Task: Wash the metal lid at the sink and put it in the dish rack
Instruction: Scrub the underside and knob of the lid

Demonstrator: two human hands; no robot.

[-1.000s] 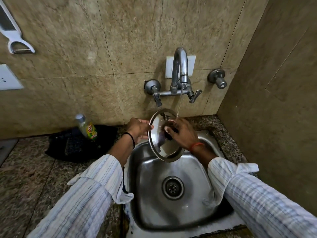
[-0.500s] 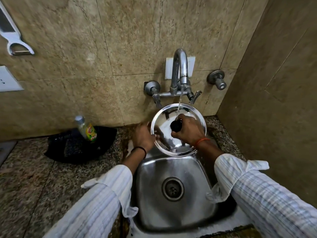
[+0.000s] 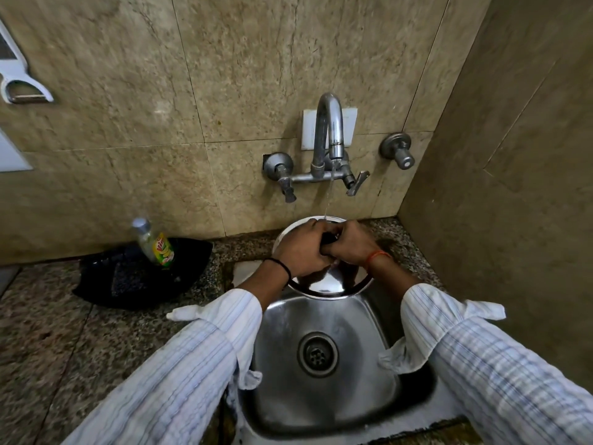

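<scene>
Both hands curl around the black knob (image 3: 328,238) of the lid (image 3: 327,284), left hand (image 3: 301,248) beside right hand (image 3: 351,247), under the tap (image 3: 330,130) stream at the sink's (image 3: 288,364) back edge.

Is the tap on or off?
On. A thin stream of water runs from the tap's spout down onto the metal lid held over the sink.

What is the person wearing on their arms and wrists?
Both arms wear a loose white shirt with thin blue stripes, the cuffs open and pushed back from the wrists. The left hand has a thin black band on its wrist. The right hand has an orange thread on its wrist.
</scene>
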